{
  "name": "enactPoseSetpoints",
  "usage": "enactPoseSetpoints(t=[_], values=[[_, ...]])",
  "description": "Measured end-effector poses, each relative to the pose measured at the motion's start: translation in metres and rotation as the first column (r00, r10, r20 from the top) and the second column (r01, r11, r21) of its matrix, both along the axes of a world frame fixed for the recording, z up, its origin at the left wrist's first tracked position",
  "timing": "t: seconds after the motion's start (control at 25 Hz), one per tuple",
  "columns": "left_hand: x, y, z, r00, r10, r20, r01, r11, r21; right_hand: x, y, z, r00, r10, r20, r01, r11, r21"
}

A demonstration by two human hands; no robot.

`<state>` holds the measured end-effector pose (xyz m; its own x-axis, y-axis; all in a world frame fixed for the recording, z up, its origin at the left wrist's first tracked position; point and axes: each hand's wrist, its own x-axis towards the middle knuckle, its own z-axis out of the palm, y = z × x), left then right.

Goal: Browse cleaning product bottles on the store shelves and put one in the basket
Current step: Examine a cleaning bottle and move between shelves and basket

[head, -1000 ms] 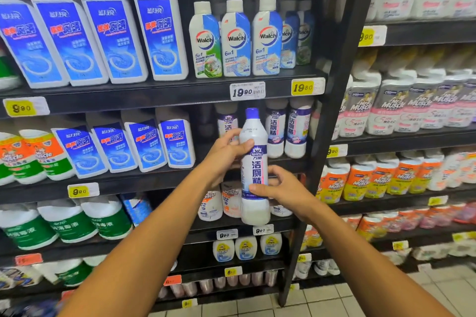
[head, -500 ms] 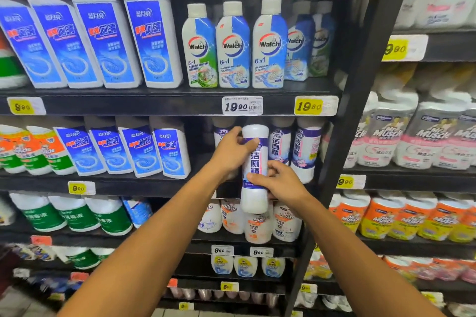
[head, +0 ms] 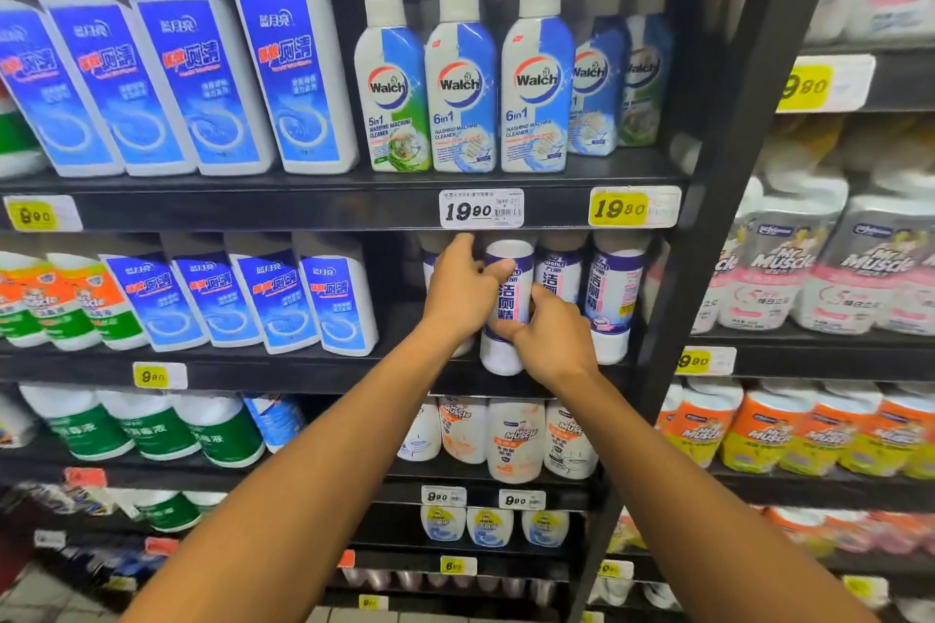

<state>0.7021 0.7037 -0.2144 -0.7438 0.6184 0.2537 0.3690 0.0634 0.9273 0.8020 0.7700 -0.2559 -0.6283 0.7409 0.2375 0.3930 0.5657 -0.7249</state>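
Observation:
A tall white bottle with a purple label (head: 507, 314) stands upright at the front of the second shelf, beside two matching bottles (head: 612, 299). My left hand (head: 460, 291) grips its upper left side, thumb across the label. My right hand (head: 549, 336) holds its lower right side. Its cap is hidden behind the shelf edge above. No basket is in view.
The black shelf (head: 303, 210) above carries Walch cleaner bottles (head: 463, 86) and blue-labelled bottles (head: 291, 76). A black upright post (head: 708, 218) divides the rack from Mr Muscle packs (head: 789, 268) at right. Lower shelves hold more bottles (head: 513, 438).
Both hands have carried the purple-label bottle up and forward, from in front of the shelves into the second-shelf row. The camera has moved closer to the rack.

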Motion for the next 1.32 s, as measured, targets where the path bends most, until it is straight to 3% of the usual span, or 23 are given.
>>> enactPoseSetpoints(t=[0.4, 0.64, 0.92, 1.08, 1.2, 1.32], values=[[-0.003, 0.003, -0.02, 0.991, 0.015, -0.13, -0.009, 0.999, 0.043, -0.011, 0.003, -0.001, 0.962, -0.149, 0.227, 0.091, 0.964, 0.248], [-0.003, 0.007, -0.012, 0.984, 0.083, -0.157, -0.086, 0.996, -0.015, -0.015, 0.003, -0.009, 0.977, -0.143, 0.157, 0.114, 0.977, 0.182], [0.002, 0.002, -0.01, 0.994, -0.057, -0.095, 0.038, 0.981, -0.188, -0.02, 0.006, -0.016, 0.979, -0.153, 0.136, 0.124, 0.971, 0.202], [0.005, -0.012, -0.008, 0.984, -0.062, -0.166, 0.062, 0.998, -0.007, -0.022, 0.004, -0.019, 0.977, -0.177, 0.122, 0.148, 0.965, 0.217], [-0.007, -0.025, -0.014, 0.983, 0.124, -0.133, -0.097, 0.977, 0.188, -0.024, 0.004, -0.019, 0.973, -0.189, 0.135, 0.156, 0.962, 0.225], [-0.032, -0.036, -0.03, 0.958, 0.284, -0.053, -0.268, 0.942, 0.202, -0.023, 0.004, -0.019, 0.974, -0.18, 0.135, 0.148, 0.964, 0.22]])
